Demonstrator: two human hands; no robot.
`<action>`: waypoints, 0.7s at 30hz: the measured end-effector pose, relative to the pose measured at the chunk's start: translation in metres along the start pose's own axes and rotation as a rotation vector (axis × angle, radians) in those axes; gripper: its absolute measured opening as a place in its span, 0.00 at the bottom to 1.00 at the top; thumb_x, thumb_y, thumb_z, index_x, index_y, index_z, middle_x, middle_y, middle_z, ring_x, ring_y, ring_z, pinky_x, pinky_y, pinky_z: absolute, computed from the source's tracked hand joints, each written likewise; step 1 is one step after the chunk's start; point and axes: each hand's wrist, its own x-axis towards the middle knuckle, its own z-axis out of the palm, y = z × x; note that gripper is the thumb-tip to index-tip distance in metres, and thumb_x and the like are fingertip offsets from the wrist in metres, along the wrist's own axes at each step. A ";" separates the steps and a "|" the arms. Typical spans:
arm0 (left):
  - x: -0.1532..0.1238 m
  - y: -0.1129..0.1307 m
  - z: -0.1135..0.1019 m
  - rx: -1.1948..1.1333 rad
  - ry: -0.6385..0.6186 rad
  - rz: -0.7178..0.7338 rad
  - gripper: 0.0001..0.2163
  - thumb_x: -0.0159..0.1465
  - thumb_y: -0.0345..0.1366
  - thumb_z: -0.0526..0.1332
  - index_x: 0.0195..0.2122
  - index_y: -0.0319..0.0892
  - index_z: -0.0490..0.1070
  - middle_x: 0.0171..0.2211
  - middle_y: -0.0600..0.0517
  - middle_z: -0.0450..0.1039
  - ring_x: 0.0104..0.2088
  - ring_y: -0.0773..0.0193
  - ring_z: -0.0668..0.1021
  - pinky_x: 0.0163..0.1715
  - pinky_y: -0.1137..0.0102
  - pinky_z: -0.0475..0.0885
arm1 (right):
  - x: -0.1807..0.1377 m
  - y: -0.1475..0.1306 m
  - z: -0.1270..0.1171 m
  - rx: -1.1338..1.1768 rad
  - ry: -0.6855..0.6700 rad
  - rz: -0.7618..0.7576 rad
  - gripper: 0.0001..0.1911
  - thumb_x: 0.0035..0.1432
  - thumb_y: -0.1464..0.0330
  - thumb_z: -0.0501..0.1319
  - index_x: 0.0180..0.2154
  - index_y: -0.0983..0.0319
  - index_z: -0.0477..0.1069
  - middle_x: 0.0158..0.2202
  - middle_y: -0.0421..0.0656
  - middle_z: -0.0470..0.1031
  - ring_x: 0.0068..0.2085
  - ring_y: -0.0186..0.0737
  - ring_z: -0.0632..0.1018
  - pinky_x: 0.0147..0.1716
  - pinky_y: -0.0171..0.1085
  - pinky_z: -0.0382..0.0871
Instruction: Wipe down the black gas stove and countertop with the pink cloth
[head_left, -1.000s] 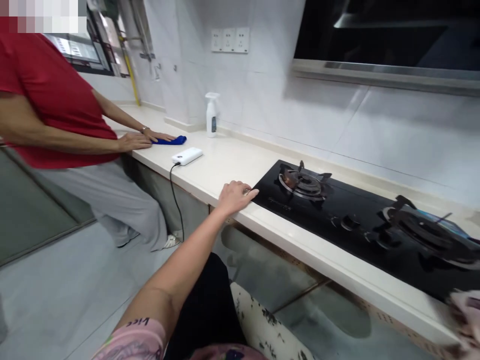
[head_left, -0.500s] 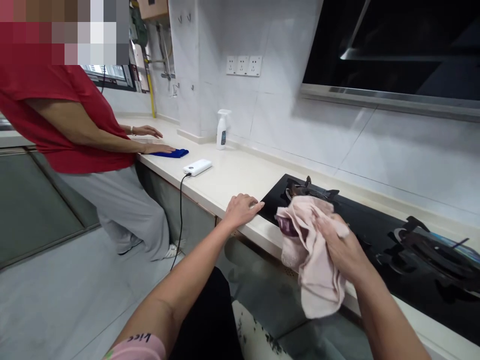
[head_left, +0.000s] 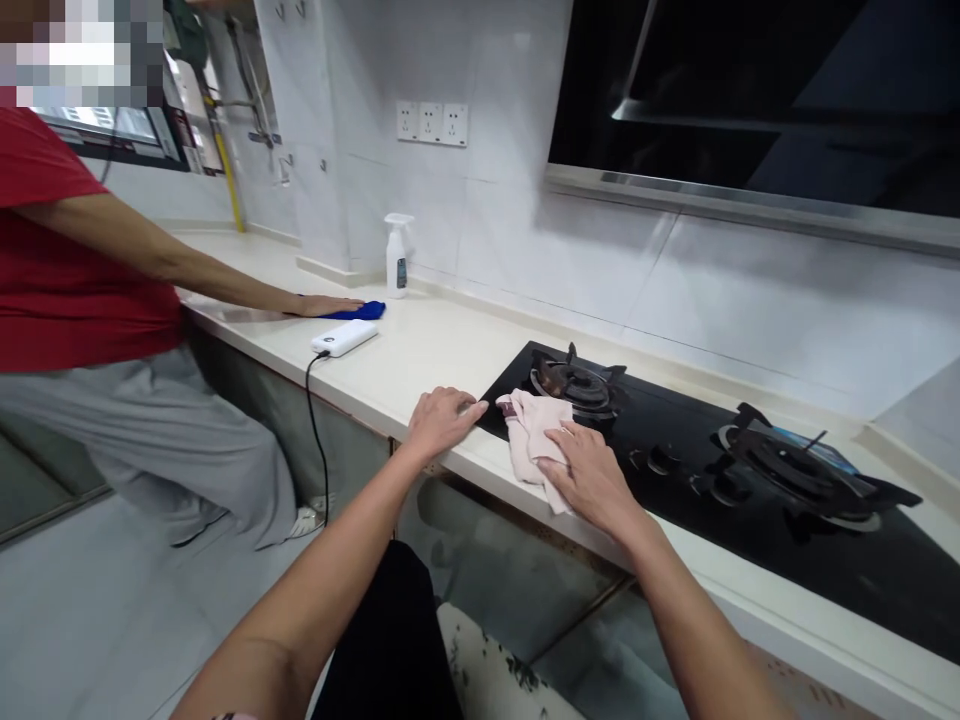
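A pale pink towel (head_left: 531,435) with a dark red patch lies across the front left corner of the black gas cooktop (head_left: 667,420), its lower end over the pale counter edge. My right hand (head_left: 591,475) rests on the towel, fingers stretched and spread over it, pressing rather than wrapped around it. Left of the cooktop, my left hand (head_left: 444,422) lies on the counter (head_left: 442,350), fingers loosely extended and thumb pointing toward the cooktop corner. It holds nothing. The left burner (head_left: 577,385) stands just behind the towel.
A white power bank (head_left: 345,338) with a black cable (head_left: 310,410) lies left of my hands. Behind it stands a white spray bottle (head_left: 397,260). A person in red (head_left: 82,280) presses a blue cloth (head_left: 364,311) on the counter. The range hood (head_left: 750,110) hangs above.
My right hand has lowered the bunched towel onto the cooktop corner and spread its fingers over it. My left hand stays on the counter. The other person's blue cloth has moved closer to the spray bottle.
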 end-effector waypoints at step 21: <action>-0.011 0.074 0.036 -0.155 -0.291 0.274 0.31 0.70 0.63 0.55 0.68 0.54 0.67 0.74 0.44 0.58 0.74 0.45 0.58 0.71 0.44 0.52 | -0.051 0.025 0.018 0.346 0.281 0.138 0.29 0.62 0.46 0.60 0.56 0.55 0.71 0.66 0.53 0.70 0.63 0.62 0.74 0.54 0.58 0.75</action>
